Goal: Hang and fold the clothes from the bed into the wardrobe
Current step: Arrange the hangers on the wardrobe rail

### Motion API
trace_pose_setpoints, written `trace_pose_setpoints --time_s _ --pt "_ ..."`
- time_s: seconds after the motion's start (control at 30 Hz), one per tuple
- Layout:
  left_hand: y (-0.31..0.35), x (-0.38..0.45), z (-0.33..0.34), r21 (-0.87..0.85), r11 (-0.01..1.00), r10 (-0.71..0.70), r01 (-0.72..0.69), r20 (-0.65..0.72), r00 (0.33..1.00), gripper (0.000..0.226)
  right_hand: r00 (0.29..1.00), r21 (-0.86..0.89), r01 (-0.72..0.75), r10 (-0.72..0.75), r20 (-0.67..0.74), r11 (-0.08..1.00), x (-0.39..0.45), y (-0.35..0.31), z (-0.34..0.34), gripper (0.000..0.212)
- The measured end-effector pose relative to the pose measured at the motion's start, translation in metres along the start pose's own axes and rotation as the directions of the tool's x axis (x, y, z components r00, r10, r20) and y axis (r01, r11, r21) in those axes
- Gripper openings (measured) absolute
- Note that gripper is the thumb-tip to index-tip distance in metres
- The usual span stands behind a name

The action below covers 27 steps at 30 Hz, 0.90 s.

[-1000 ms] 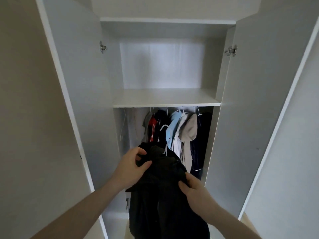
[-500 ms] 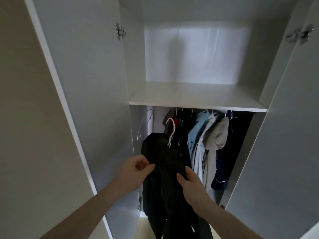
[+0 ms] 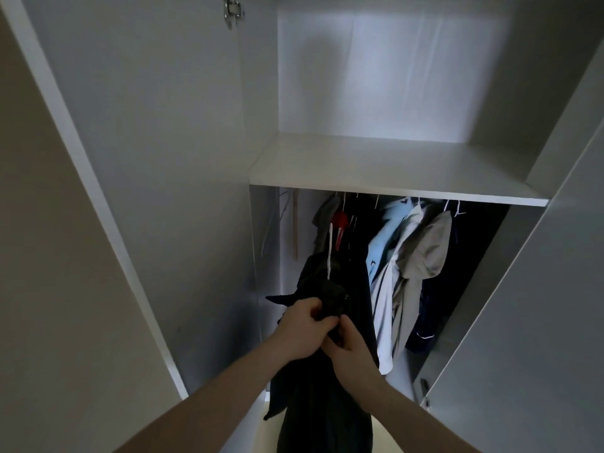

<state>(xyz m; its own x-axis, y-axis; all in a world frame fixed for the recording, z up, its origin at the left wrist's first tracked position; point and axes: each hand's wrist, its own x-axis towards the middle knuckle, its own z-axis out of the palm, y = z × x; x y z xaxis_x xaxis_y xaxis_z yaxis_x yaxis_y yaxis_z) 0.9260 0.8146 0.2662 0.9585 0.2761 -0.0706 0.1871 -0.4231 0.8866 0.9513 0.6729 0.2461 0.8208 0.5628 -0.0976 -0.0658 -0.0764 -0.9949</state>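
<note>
A black garment (image 3: 322, 400) hangs on a white hanger whose hook (image 3: 329, 250) sticks up in front of the wardrobe's lower compartment. My left hand (image 3: 302, 331) grips the bunched top of the garment from the left. My right hand (image 3: 351, 349) pinches the same fabric just below and to the right, its fingers curled into the cloth. The two hands touch each other. The hanger's body is hidden inside the garment. The hook points up below the shelf, and the rail is hidden behind that shelf.
The open wardrobe has a white shelf (image 3: 392, 173) above several hung clothes: a light blue shirt (image 3: 384, 246), a grey top (image 3: 425, 253), dark items (image 3: 464, 273) at the right. The left door (image 3: 147, 158) and right door (image 3: 539, 322) stand open on both sides.
I have come closer to the wardrobe. Both hands have moved together and forward into the lower compartment, carrying the black garment and its hanger in with them.
</note>
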Motion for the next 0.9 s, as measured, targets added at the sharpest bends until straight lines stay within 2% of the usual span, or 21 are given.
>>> trace_pose_setpoints --time_s 0.1,0.17,0.27,0.33,0.4,0.5,0.57,0.63,0.73,0.83,0.9 --pt "-0.012 0.01 -0.006 -0.042 0.999 -0.004 0.003 -0.024 1.0 0.008 0.993 0.002 -0.045 0.044 0.112 0.999 0.016 0.001 -0.002 0.027" --pt "-0.019 0.014 -0.009 -0.059 0.998 -0.006 0.001 -0.093 0.996 0.01 0.97 -0.028 -0.077 0.081 0.229 0.997 0.026 -0.005 -0.007 0.031" --pt "-0.027 0.017 -0.015 -0.036 0.999 0.014 -0.022 -0.23 0.973 0.021 0.898 -0.153 -0.15 0.2 0.391 0.977 0.044 -0.022 -0.024 0.036" --pt "-0.034 0.02 -0.02 -0.017 1.0 0.009 -0.014 -0.267 0.964 0.023 0.869 -0.242 -0.12 0.22 0.443 0.963 0.061 -0.033 -0.043 0.027" --pt "-0.04 0.024 -0.023 0.003 1.0 -0.006 0.007 -0.265 0.964 0.021 0.912 -0.283 -0.052 0.161 0.378 0.958 0.086 -0.04 -0.064 0.018" --pt "-0.047 0.03 -0.023 -0.005 0.999 -0.036 0.036 -0.273 0.961 0.022 0.99 -0.315 0.024 0.021 0.139 0.949 0.143 -0.042 -0.089 0.034" --pt "-0.05 0.032 -0.02 0.004 0.997 -0.068 0.073 -0.291 0.954 0.02 0.997 -0.404 0.069 -0.076 -0.001 0.912 0.183 -0.038 -0.097 0.031" --pt "-0.05 0.035 -0.017 0.038 0.992 -0.1 0.119 -0.327 0.94 0.018 0.991 -0.596 0.117 -0.135 0.014 0.794 0.22 -0.029 -0.105 0.031" --pt "-0.046 0.033 -0.015 0.016 0.987 -0.147 0.162 -0.347 0.926 0.018 0.962 -0.842 0.272 -0.099 0.255 0.466 0.27 -0.016 -0.11 0.058" --pt "-0.041 0.032 -0.012 -0.018 0.98 -0.189 0.197 -0.377 0.907 0.019 0.897 -0.883 0.423 0.044 0.44 0.205 0.313 -0.004 -0.104 0.077" --pt "-0.038 0.027 -0.012 -0.011 0.978 -0.194 0.209 -0.417 0.888 0.02 0.873 -0.88 0.472 0.112 0.475 0.056 0.332 0.002 -0.097 0.087"
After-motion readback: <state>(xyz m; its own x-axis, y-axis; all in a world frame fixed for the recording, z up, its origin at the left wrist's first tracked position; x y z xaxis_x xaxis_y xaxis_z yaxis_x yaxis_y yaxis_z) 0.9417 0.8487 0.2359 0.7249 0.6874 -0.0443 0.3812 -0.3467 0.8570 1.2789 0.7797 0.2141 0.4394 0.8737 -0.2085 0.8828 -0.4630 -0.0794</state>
